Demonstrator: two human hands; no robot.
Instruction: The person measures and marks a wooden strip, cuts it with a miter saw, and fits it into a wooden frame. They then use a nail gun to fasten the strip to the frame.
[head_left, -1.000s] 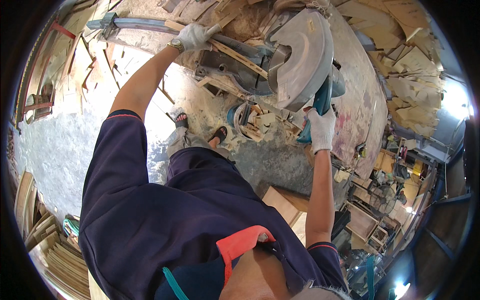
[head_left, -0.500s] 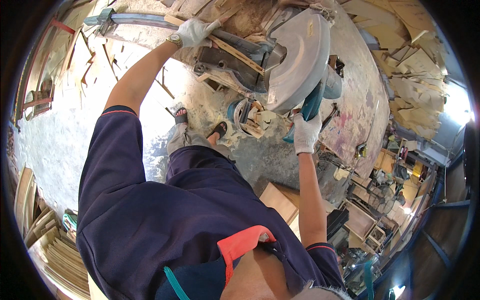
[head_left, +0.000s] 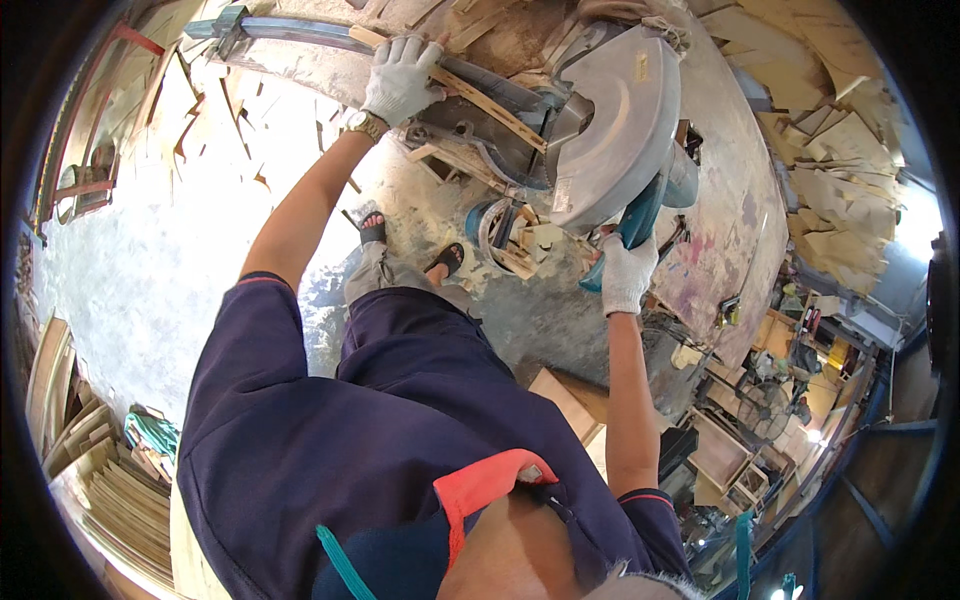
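Observation:
A mitre saw with a big grey blade guard (head_left: 620,125) stands at the top centre on a bench. My right hand (head_left: 628,275), in a white knitted glove, is closed round the saw's teal handle (head_left: 641,214). A thin wooden strip (head_left: 497,113) lies along the saw's fence, its right end beside the guard. My left hand (head_left: 402,82), gloved too, rests over the strip with its fingers stretched out. The guard hides the blade, so I cannot see whether it touches the wood.
A long metal rail (head_left: 300,30) with a stop block (head_left: 230,20) runs left from the saw. Below the saw stands a bucket (head_left: 476,222) of wood offcuts. Board scraps (head_left: 835,150) are heaped at the right; stacked planks (head_left: 125,510) stand at lower left.
My left hand's fingers have gone from curled round the strip to stretched out over it. The view has shifted slightly; my right hand keeps its grip on the handle.

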